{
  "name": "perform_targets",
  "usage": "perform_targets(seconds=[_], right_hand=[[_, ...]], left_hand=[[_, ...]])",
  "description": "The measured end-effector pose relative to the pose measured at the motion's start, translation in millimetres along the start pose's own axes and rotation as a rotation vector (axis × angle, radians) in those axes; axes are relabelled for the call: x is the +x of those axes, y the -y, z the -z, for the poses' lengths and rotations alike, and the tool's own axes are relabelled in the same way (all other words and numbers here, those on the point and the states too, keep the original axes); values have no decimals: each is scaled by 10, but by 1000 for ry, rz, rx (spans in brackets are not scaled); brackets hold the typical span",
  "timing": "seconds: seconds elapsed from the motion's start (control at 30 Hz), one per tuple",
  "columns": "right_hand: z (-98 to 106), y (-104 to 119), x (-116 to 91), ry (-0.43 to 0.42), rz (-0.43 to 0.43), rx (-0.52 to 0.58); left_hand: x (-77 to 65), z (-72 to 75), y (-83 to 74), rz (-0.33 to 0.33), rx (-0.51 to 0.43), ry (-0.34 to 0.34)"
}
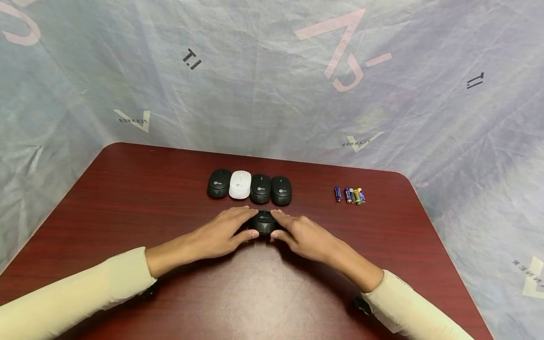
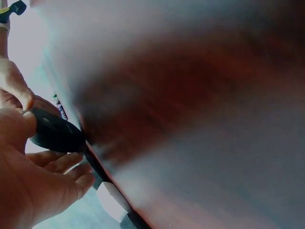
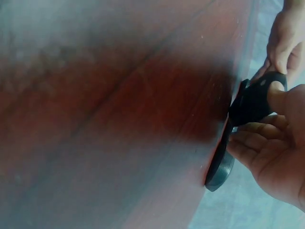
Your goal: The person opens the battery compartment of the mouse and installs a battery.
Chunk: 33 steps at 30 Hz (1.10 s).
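A black computer mouse (image 1: 264, 222) is held between both hands near the middle of the table. The left hand (image 1: 223, 231) pinches its left side, thumb at the near end and fingers farther forward. On the opposite side the right hand (image 1: 308, 236) grips it the same way. In the left wrist view the dark underside of the mouse (image 2: 55, 131) shows, tilted up off the table. The right wrist view also has the mouse (image 3: 257, 98) between the thumbs and fingers. Just beyond the hands stand more mice in a row, a white mouse (image 1: 240, 184) among black ones.
The row includes a left black mouse (image 1: 219, 183) and a right black mouse (image 1: 281, 190). To the right lie a single blue battery (image 1: 337, 194) and a group of several batteries (image 1: 355, 196). A printed cloth (image 1: 255, 75) hangs behind the reddish-brown table (image 1: 148, 189).
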State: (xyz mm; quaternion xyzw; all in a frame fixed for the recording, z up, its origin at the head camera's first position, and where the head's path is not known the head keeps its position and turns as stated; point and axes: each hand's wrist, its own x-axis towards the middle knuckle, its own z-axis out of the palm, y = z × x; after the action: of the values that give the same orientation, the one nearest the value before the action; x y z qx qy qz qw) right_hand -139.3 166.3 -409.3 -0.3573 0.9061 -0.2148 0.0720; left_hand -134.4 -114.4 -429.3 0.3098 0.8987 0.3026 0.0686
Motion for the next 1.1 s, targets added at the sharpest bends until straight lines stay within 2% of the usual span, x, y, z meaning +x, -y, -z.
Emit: perform_targets(seconds=[0.27,0.43,0.57,0.73,0.87,1.1], right_hand=[[16,22,10,-26,-93,141],[11,10,32,-88,-179,301],[16,-1,53,-133,-207,387],[29,-13,87,-163,-233,412],[27,-18,113,-172,-244,416],[5,-3,132,-172,-286,524]], left_hand=[[46,10,-30,-3,-109,-78],[88,19,-54,42,-193,-105],[122,26,-64,99,-231,-108],[184,35,-70,157,-264,-128],[235,43,-86,180,-255,-149],[315,31,-86,208,-308,-137]])
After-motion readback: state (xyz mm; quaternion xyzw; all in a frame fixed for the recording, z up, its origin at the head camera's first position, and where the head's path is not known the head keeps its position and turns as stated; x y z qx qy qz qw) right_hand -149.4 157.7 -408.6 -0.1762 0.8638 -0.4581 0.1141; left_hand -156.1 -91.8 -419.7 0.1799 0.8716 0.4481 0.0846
